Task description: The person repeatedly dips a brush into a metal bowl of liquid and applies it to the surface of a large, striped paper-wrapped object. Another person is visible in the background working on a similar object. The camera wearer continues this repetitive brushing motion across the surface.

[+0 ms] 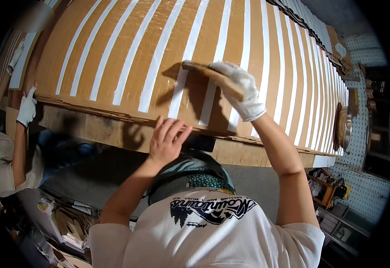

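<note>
A long stack of brown cardboard sheets (168, 24), banded with white strips, lies across the table in front of me. My right hand (242, 85), in a white glove, grips a flat brown wood-like piece (217, 77) with a dark far end. The piece is tilted over the top sheet and throws a shadow on it; whether its underside touches the sheet I cannot tell. My bare left hand (170, 138) rests at the near edge of the stack, fingers stretched out and holding nothing.
At the left a co-worker's gloved hand (27, 108) touches the stack's corner; the other glove (16, 56) is on another striped sheet. A round metal pan-like object (347, 127) stands by the right end. Shelving (347, 228) is at lower right, loose cardboard (65, 223) at lower left.
</note>
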`<action>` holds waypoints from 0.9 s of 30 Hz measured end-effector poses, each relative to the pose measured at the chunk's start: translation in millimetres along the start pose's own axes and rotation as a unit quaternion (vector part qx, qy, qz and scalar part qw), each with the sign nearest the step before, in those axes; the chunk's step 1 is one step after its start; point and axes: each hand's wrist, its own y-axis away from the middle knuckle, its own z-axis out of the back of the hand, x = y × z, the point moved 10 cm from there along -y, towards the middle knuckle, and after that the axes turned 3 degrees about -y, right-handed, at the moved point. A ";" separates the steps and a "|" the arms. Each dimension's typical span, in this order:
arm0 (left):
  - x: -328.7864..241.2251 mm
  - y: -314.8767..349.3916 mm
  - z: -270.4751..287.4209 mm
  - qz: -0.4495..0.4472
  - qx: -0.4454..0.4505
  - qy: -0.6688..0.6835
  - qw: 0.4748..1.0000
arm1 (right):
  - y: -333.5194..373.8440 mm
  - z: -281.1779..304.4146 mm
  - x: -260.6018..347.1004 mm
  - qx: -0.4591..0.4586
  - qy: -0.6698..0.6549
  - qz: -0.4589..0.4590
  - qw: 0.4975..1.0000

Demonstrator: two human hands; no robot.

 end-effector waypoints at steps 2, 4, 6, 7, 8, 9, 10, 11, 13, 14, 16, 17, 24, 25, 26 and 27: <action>10.2 -1.7 1.0 0.035 0.004 0.012 0.999 | 30.4 -33.2 2.4 0.052 0.100 -0.035 0.993; 10.3 -2.6 3.9 0.027 0.000 0.006 1.000 | 59.3 -29.6 35.2 0.060 0.041 -0.018 0.997; 12.1 2.7 1.7 0.038 -0.010 0.005 0.999 | 78.4 -28.1 40.3 0.064 -0.045 0.018 0.997; 9.3 0.1 1.3 0.039 -0.004 -0.011 0.999 | 80.4 -29.1 30.0 0.100 -0.074 0.036 0.992; 7.1 -1.0 2.0 0.039 0.003 -0.029 0.999 | 72.5 -25.7 27.3 0.133 -0.105 0.055 0.984; 7.2 1.7 2.2 0.038 0.000 -0.035 0.999 | 64.8 -2.8 14.0 0.101 -0.073 0.002 0.992; 3.5 -2.6 1.0 0.033 0.009 -0.038 0.999 | 63.3 -4.7 -26.5 0.102 0.033 -0.066 0.992; 2.3 -4.1 1.1 0.030 0.011 -0.040 0.999 | 55.1 14.3 -53.7 0.029 -0.026 -0.088 0.995; 1.3 -6.2 0.5 0.033 0.021 -0.043 0.998 | 65.9 42.9 -69.4 -0.064 -0.048 -0.045 0.996; 0.3 -6.6 0.3 0.037 0.029 -0.046 0.998 | 76.8 49.5 -62.8 -0.082 -0.011 0.017 0.996; -4.3 -8.8 -1.7 0.042 0.035 -0.051 0.997 | 102.8 31.9 -68.8 -0.029 0.039 -0.016 0.999; -5.3 -8.3 -2.2 0.046 0.034 -0.054 0.997 | 119.3 10.9 -78.9 0.046 0.064 -0.106 0.991; -36.1 -15.8 -11.1 0.010 0.075 -0.101 0.992 | 109.7 39.4 -111.0 0.099 0.135 -0.155 0.974; -44.2 -19.3 -13.1 -0.009 0.075 -0.098 0.992 | 108.9 54.2 -111.3 -0.008 0.082 -0.132 0.988; -53.6 -24.8 -16.4 -0.027 0.075 -0.091 0.993 | 114.5 64.9 -117.3 -0.114 0.031 -0.108 0.987; -61.9 -30.9 -19.8 -0.030 0.085 -0.091 0.992 | 128.7 57.2 -111.0 -0.105 0.068 -0.046 0.991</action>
